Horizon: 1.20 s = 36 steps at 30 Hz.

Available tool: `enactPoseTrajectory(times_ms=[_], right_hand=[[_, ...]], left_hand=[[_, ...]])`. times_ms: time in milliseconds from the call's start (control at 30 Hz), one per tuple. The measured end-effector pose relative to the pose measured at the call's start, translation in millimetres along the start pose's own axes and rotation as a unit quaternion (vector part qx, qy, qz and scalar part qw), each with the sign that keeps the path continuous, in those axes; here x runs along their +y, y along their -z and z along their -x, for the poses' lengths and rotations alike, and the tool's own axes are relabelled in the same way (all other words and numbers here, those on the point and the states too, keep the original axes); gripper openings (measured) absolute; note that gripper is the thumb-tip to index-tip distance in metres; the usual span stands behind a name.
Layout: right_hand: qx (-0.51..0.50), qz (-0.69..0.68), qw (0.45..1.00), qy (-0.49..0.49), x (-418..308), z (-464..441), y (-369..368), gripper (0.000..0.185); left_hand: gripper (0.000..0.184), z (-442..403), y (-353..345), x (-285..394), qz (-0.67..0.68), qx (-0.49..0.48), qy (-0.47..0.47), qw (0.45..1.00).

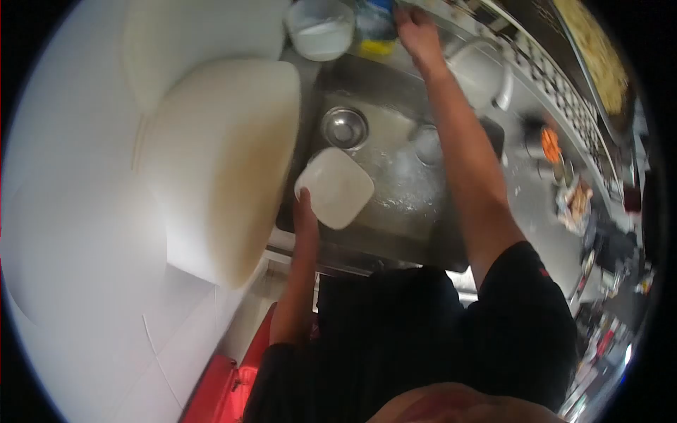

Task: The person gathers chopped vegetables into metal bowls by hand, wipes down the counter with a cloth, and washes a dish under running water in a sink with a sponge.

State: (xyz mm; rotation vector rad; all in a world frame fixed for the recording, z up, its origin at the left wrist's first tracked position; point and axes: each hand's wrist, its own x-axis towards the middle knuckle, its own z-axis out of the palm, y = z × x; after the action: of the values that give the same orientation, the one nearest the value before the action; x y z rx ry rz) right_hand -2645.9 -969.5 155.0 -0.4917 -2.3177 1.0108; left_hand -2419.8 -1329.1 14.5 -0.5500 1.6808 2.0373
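My left hand (305, 211) grips a white square plate (337, 189) by its near left edge, with the thumb on top. The plate is held over the left part of the metal sink (395, 236). My right arm stretches across the sink to its far edge. There my right hand (419, 35) is beside a clear container with a blue label (378, 21) and something yellow at its base. Blur and the angle hide whether its fingers touch or grip anything. A round metal drain strainer (345, 128) shows beyond the plate.
A white tub (321, 29) stands at the sink's far left corner. The white faucet (503, 84) curves in from the far right. A large pale board (233, 162) leans along the left. On the right counter are a container with orange pieces (550, 144) and a plastic bag (575, 206).
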Motion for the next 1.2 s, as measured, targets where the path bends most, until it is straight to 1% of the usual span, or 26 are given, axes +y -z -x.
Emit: enactPoseTrajectory(times_ms=[33,67,133,200,267,300,333,367,400,433,467,500,567,600,633,667,733,767,800,833,900,933,1033,1067,1167,1200], right_hand=[[-0.015,-0.121,0.984,-0.131,14,39,23,0.036],[-0.026,-0.246,0.936,-0.251,32,66,36,0.036],[-0.044,-0.501,0.782,-0.368,126,110,59,0.036],[-0.017,-0.544,0.736,-0.403,181,154,87,0.032],[-0.018,-0.484,0.792,-0.372,185,181,105,0.032],[-0.019,-0.347,0.873,-0.341,228,192,95,0.027],[-0.053,-0.262,0.925,-0.270,218,201,104,0.023],[-0.007,-0.210,0.929,-0.305,220,204,87,0.018],[0.026,-0.174,0.924,-0.339,218,204,67,0.018],[-0.024,-0.099,0.929,-0.356,123,194,106,0.017],[0.005,-0.137,0.942,-0.308,158,210,64,0.018],[-0.057,-0.148,0.974,-0.161,153,223,61,0.013],[-0.047,-0.038,0.995,0.077,148,242,46,0.009],[-0.055,-0.047,0.993,0.089,146,252,49,0.008],[-0.065,-0.056,0.991,0.102,142,261,56,0.008],[-0.077,-0.066,0.988,0.114,143,266,62,0.007],[-0.095,0.049,0.994,-0.013,154,251,74,0.008],[-0.104,0.104,0.986,-0.079,149,244,86,0.010],[-0.039,0.072,0.987,-0.136,139,240,96,0.016],[-0.028,0.029,0.996,-0.083,143,240,81,0.018],[-0.004,-0.058,0.998,0.017,161,243,35,0.021],[-0.079,-0.051,0.995,0.023,148,245,55,0.019],[-0.203,0.153,0.961,-0.107,150,234,87,0.014],[0.064,0.207,0.976,-0.035,152,241,80,0.013],[0.034,0.029,0.998,-0.051,139,250,54,0.014],[0.004,-0.027,0.999,-0.048,133,259,49,0.015]], left_hand=[[0.060,-18,-5,-7,0.000,-0.024,-0.015,1.000],[0.059,-37,-13,-15,0.000,-0.046,-0.034,0.998],[0.056,-55,-44,-7,-0.046,-0.055,-0.048,0.996],[0.053,-52,-86,15,-0.099,-0.061,-0.052,0.992],[0.058,-51,-119,16,-0.128,-0.030,0.014,0.991],[0.061,-52,-146,14,-0.145,-0.029,0.048,0.988],[0.064,-69,-153,-6,-0.103,-0.134,0.035,0.985],[0.056,-65,-169,-8,-0.101,-0.196,-0.011,0.975],[0.060,-68,-191,-11,-0.094,-0.168,0.068,0.979],[0.063,-66,-206,-19,-0.069,-0.140,0.028,0.987],[0.065,-92,-210,-37,-0.066,-0.159,0.027,0.985],[0.067,-119,-212,-57,-0.063,-0.178,0.026,0.982],[0.069,-147,-217,-70,-0.053,-0.163,0.059,0.983],[0.069,-130,-224,-51,-0.151,-0.141,-0.013,0.978],[0.070,-126,-221,-47,-0.144,-0.157,-0.018,0.977],[0.071,-126,-214,-43,-0.137,-0.170,-0.021,0.976],[0.071,-108,-220,-36,-0.151,-0.168,0.016,0.974],[0.069,-110,-221,-47,-0.182,-0.166,-0.007,0.969],[0.068,-113,-226,-57,-0.210,-0.164,-0.033,0.963],[0.066,-116,-231,-64,-0.234,-0.161,-0.060,0.957],[0.066,-85,-247,-31,-0.186,-0.167,-0.032,0.968],[0.066,-74,-248,-17,-0.159,-0.163,-0.019,0.973],[0.067,-83,-239,-11,-0.231,-0.163,-0.046,0.958],[0.068,-80,-239,-12,-0.232,-0.153,-0.049,0.959],[0.068,-66,-255,-21,-0.230,-0.133,-0.053,0.963],[0.068,-88,-242,-29,-0.264,-0.170,-0.059,0.948]])
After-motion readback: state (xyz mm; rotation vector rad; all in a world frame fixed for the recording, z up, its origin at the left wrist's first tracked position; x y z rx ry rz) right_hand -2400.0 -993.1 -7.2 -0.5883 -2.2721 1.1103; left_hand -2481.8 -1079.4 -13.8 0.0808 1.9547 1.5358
